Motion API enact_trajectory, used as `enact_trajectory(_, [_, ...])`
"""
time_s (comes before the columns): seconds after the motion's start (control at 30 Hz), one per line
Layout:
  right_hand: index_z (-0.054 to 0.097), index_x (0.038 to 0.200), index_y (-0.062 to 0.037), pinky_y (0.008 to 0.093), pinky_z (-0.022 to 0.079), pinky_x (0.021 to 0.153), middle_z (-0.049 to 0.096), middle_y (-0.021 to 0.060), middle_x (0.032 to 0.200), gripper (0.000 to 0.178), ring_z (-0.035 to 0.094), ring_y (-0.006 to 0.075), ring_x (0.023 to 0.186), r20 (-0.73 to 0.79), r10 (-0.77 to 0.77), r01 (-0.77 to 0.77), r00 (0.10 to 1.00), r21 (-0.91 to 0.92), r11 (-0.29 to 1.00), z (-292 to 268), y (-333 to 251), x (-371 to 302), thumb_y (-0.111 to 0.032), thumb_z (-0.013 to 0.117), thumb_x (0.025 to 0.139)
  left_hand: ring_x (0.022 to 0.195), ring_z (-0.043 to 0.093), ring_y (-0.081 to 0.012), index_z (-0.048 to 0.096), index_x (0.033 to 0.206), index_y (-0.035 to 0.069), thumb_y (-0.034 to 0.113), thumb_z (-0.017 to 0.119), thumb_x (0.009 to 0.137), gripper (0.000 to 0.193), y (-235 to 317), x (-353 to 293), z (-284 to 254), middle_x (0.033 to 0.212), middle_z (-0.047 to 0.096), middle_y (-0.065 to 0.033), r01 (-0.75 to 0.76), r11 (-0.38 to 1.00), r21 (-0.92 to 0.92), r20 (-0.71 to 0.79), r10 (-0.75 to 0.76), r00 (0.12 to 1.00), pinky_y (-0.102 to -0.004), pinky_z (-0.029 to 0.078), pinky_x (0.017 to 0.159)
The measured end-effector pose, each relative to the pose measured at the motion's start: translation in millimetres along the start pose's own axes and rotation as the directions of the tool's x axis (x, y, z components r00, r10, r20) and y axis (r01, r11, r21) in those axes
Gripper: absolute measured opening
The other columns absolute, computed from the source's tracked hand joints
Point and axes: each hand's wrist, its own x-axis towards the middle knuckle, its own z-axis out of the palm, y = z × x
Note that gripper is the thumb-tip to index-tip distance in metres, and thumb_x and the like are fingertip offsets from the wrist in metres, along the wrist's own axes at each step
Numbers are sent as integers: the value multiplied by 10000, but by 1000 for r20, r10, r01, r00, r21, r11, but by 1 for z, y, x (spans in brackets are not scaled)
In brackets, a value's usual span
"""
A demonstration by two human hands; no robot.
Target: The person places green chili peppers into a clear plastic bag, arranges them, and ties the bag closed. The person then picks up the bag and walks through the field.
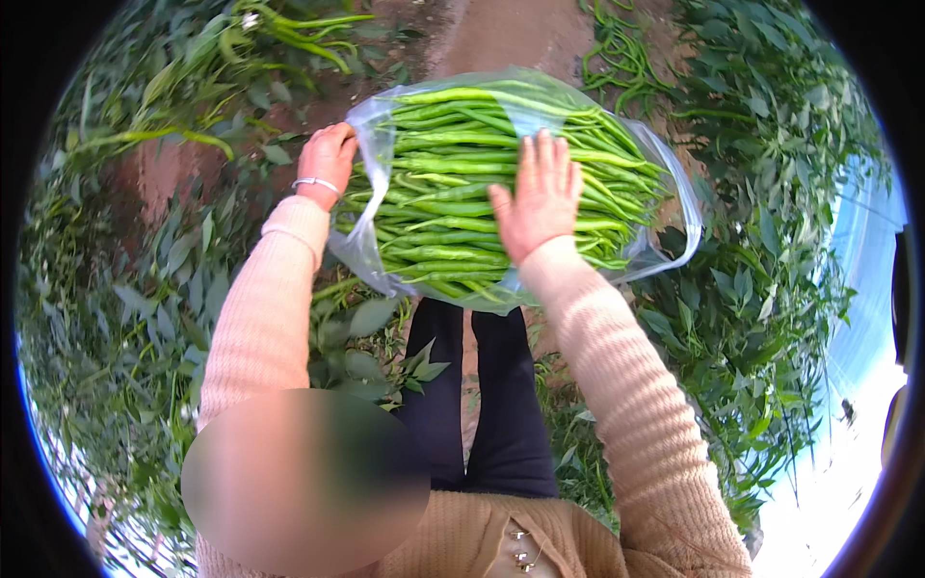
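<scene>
Long green chili peppers (448, 183) lie side by side in a packed layer inside a clear plastic bag (682, 207). The bag's mouth gapes around them in front of my legs. At its left edge, my left hand (328, 164) is closed on the rim of the plastic, with the fingertips partly hidden. My right hand (541, 197) lies flat on top of the peppers, right of the middle, its fingers stretched out and pointing away from me.
Leafy pepper plants (761, 193) crowd both sides of a brown dirt path (515, 34). Loose green peppers (626, 58) lie in a heap beyond the bag at the right. More peppers (308, 37) are among the leaves at the far left. Bluish sheeting (862, 260) borders the right.
</scene>
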Motion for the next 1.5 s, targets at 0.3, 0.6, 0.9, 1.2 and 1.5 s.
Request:
enact_trajectory(0.3, [313,1477,-43,584,128,1134,238,187,1548,755,194,375,1435,-48,-8,14,999,136,991,9,3,2,-444,552,883,1129,528,-325,587,1213,-1,130,529,949,301,90,-24,-32,1187,604,-172,97,995,-38,-472,-103,875,-408,394,1001])
enact_trajectory(0.6, [375,1444,-65,562,154,1145,300,147,1535,661,247,318,1435,-113,-45,67,993,198,978,26,16,3,-361,567,885,1434,174,-434,331,1457,13,469,446,952,690,205,-65,54,1532,262,-226,-86,996,-9,13,87,996,-601,123,1122])
enact_trajectory(0.9, [566,1288,-123,564,223,1112,503,144,1364,425,422,315,1315,-290,117,-94,950,92,991,-11,119,14,-221,631,879,1422,195,-420,344,1462,50,413,532,912,685,204,-51,62,1535,262,-204,-104,971,214,60,93,994,-595,149,1111])
enact_trajectory(1.2, [686,1091,-124,478,374,1022,617,79,976,298,580,272,993,-145,-72,93,987,150,984,-5,139,11,-214,692,807,1432,187,-413,357,1467,100,442,611,857,744,209,-40,57,1550,232,-206,-127,959,252,85,109,990,-675,138,1074])
enact_trajectory(1.5, [640,1191,-73,430,414,973,598,167,1139,316,559,328,1085,-229,170,-58,958,428,902,-31,129,8,-134,640,880,1437,211,-355,336,1481,130,471,566,887,723,198,-19,66,1552,256,-152,-122,948,294,73,105,992,-663,137,1090])
